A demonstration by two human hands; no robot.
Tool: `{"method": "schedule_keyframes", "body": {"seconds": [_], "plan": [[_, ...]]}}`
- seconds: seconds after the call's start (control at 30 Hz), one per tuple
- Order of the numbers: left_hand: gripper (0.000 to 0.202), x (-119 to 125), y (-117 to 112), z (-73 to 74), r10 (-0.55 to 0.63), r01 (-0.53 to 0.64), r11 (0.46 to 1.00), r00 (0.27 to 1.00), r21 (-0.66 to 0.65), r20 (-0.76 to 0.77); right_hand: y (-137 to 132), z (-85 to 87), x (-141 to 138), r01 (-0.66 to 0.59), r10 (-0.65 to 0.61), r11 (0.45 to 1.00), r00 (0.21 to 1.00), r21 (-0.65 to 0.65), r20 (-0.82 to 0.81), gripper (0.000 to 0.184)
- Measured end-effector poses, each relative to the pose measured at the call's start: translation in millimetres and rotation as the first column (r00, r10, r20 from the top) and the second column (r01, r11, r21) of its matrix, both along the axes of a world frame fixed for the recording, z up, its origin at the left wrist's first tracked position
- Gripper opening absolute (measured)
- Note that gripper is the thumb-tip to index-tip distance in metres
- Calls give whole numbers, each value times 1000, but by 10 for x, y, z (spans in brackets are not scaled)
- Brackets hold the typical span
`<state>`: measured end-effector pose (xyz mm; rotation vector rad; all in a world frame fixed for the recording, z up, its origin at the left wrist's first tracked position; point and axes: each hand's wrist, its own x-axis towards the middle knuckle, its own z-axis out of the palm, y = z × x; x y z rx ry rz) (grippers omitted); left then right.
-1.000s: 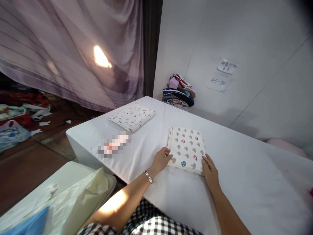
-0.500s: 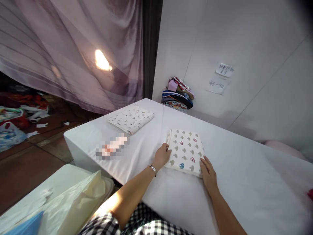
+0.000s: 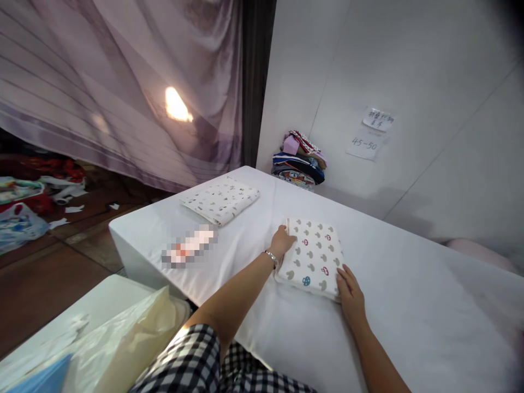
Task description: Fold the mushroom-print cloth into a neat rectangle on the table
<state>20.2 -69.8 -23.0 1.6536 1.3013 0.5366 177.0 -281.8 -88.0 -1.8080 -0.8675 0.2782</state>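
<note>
A folded white cloth with mushroom prints (image 3: 313, 256) lies on the white-covered table (image 3: 409, 305). My left hand (image 3: 282, 242) rests on its far left corner, fingers curled over the edge. At the cloth's near right corner lies my right hand (image 3: 350, 292), fingers stretched flat against the edge. Neither hand lifts the cloth off the table.
A second folded printed cloth (image 3: 221, 200) lies at the table's far left. A pile of coloured clothes (image 3: 299, 158) sits against the wall at the back. A blurred object (image 3: 189, 246) lies near the left edge. A plastic bag (image 3: 123, 344) sits lower left.
My left hand has slid forward along the cloth's left edge to its far corner. The right hand stays at the near right corner.
</note>
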Motion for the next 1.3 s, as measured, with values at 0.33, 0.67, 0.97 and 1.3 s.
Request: {"method": "schedule_keyframes", "body": {"seconds": [0.33,0.67,0.97,1.3], "plan": [[50,30,28,-109,29,-27,997,999,67,-20,-10,24,-18,-2,1,1000,1000,-29,-9,43],[34,186,351,-19,21,-2,993,987,119,-158,-5,23,-25,-7,7,1000,1000,-2,-8,42],[25,215,503,-92,8,21,992,974,126,-227,-4,13,-24,0,0,1000,1000,-2,-30,42],[22,258,539,-101,-5,45,985,973,167,-233,2,16,-30,9,-9,1000,1000,7,-3,42]]}}
